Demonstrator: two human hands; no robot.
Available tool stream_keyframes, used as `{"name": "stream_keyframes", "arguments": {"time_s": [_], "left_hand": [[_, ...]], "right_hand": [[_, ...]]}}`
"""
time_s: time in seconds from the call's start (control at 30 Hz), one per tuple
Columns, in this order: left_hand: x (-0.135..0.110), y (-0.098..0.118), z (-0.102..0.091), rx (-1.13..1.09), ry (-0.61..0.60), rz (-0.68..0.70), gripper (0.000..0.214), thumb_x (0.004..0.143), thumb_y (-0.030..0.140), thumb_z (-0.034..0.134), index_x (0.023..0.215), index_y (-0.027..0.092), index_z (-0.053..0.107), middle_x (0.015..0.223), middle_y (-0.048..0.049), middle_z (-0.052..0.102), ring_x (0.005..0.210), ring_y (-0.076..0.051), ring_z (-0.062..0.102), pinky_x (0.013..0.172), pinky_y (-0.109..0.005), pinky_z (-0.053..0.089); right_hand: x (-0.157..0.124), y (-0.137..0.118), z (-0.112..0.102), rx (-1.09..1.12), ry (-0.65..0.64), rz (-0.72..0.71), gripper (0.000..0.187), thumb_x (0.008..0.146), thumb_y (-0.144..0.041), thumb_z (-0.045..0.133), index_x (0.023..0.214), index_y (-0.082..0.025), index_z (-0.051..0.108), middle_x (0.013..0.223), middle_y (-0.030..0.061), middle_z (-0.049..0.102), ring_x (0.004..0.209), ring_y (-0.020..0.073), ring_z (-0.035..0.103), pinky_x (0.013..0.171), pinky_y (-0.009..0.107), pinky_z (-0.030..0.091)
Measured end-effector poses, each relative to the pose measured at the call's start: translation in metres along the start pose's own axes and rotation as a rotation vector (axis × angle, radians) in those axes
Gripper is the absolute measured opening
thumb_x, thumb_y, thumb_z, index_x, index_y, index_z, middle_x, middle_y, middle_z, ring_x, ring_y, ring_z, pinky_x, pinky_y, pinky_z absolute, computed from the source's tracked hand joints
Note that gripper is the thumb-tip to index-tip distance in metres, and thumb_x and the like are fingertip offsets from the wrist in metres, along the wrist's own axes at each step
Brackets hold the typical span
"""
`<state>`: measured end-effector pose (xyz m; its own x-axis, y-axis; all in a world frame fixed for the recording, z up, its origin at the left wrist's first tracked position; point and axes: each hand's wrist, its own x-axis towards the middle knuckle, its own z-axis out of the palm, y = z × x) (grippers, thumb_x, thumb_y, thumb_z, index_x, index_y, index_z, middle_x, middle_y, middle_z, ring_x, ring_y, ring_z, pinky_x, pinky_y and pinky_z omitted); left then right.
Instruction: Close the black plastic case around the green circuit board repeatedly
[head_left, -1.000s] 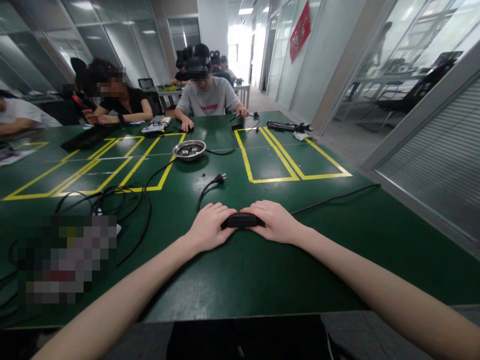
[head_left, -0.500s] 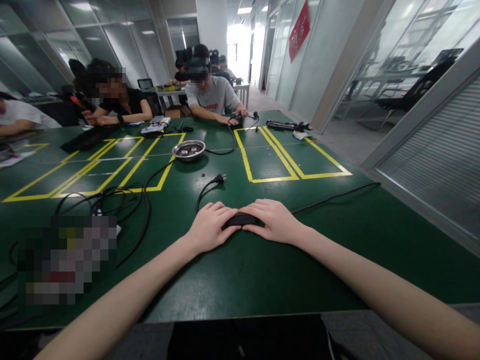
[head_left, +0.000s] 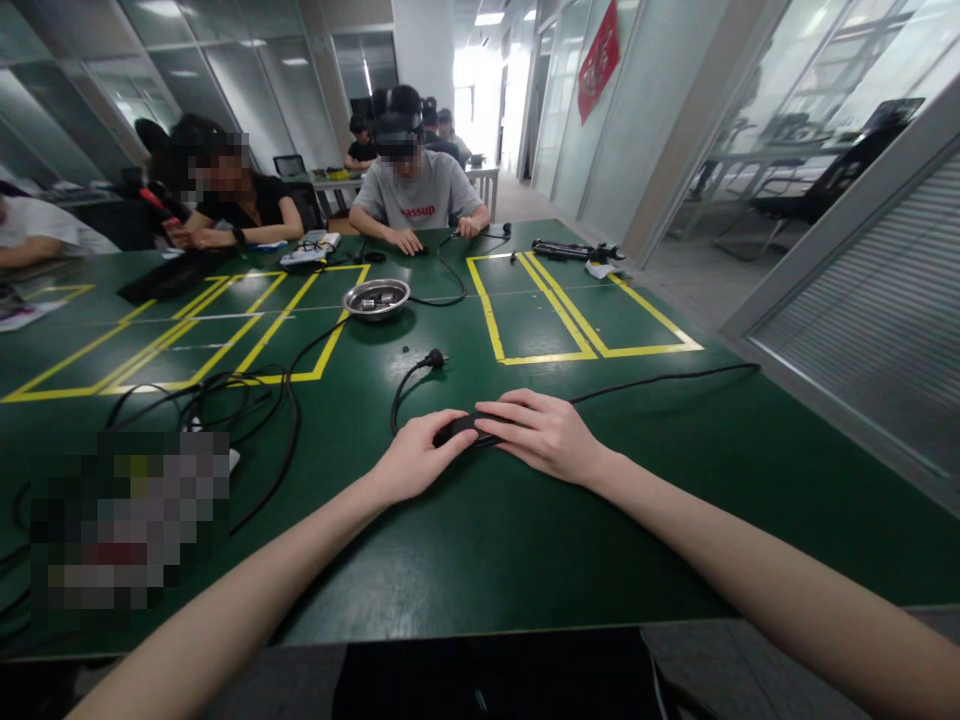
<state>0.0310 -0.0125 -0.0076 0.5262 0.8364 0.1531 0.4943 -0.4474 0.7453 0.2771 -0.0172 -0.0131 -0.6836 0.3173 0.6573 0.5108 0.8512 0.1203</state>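
Note:
A black power cord (head_left: pixel 452 428) lies in a compact bundle on the green table in front of me. My left hand (head_left: pixel 417 456) is closed round the bundle's left end, thumb on the near side. The fingers of my right hand (head_left: pixel 553 438) lie across its right part and press on it; that hand's thumb is hidden. Beyond my left hand, one end of the cord curves up to a black plug (head_left: pixel 431 358) with its prongs facing right. To the right, a loose length of cord (head_left: pixel 667 382) runs out towards the table's right edge.
A metal bowl (head_left: pixel 376 300) with small metal parts stands farther back. Tangled black cables (head_left: pixel 225 400) and a blurred-out item (head_left: pixel 131 520) lie at left. Yellow tape (head_left: pixel 547 358) marks the green table (head_left: pixel 480 560). Across it sits a person in grey (head_left: pixel 420 195); a black tripod-like object (head_left: pixel 574 250) lies beyond.
My right fingers have spread and shifted left over the cord bundle, while my left hand holds its left end. The person opposite has moved their hands apart.

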Motion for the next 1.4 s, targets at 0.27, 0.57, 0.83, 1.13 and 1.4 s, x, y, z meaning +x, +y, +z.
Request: {"name": "stream_keyframes", "arguments": {"time_s": [0.27,0.57,0.83,1.13,1.4], "left_hand": [[0.0,0.0,0.0,0.107,0.215,0.19,0.023,0.087,0.032,0.081,0.104,0.019,0.071,0.094,-0.005,0.072,0.089,-0.022,0.066,0.08,-0.036,0.054],[-0.001,-0.004,-0.001,0.36,0.176,0.334,0.023,0.094,0.037,0.074,0.108,0.019,0.07,0.101,-0.007,0.077,0.093,-0.025,0.066,0.083,-0.04,0.051],[-0.001,-0.006,0.0,0.417,0.241,0.361,0.039,0.095,0.034,0.07,0.132,0.023,0.066,0.13,-0.0119,0.071,0.123,-0.031,0.06,0.104,-0.052,0.049],[-0.004,-0.008,-0.001,0.39,0.22,0.412,0.029,0.096,0.024,0.065,0.124,0.025,0.072,0.136,-0.0116,0.068,0.131,-0.031,0.058,0.108,-0.056,0.049],[-0.005,-0.009,0.002,0.344,0.149,0.403,0.026,0.096,0.023,0.065,0.121,0.023,0.072,0.131,-0.0107,0.071,0.126,-0.029,0.062,0.106,-0.054,0.051]], "right_hand": [[0.0,-0.002,0.003,0.181,-0.242,0.326,0.041,0.096,-0.04,0.067,0.131,-0.017,0.066,0.11,0.013,0.077,0.094,0.0256,0.074,0.081,0.036,0.059],[-0.004,-0.003,0.003,0.229,-0.207,0.342,0.031,0.102,-0.042,0.062,0.121,-0.019,0.07,0.105,0.0111,0.078,0.093,0.0237,0.074,0.08,0.033,0.056],[-0.004,0.006,-0.003,0.27,-0.232,0.409,0.038,0.102,-0.033,0.058,0.138,-0.023,0.064,0.116,0.0091,0.077,0.097,0.0238,0.075,0.082,0.034,0.059],[-0.034,0.077,-0.043,-0.169,0.22,0.98,0.053,0.097,-0.04,0.052,0.142,-0.015,0.064,0.121,0.0162,0.075,0.097,0.0306,0.072,0.087,0.043,0.057],[-0.07,0.11,-0.055,-0.349,0.273,1.317,0.056,0.095,-0.039,0.048,0.143,-0.011,0.063,0.135,0.0201,0.07,0.115,0.0354,0.069,0.098,0.046,0.054]]}}
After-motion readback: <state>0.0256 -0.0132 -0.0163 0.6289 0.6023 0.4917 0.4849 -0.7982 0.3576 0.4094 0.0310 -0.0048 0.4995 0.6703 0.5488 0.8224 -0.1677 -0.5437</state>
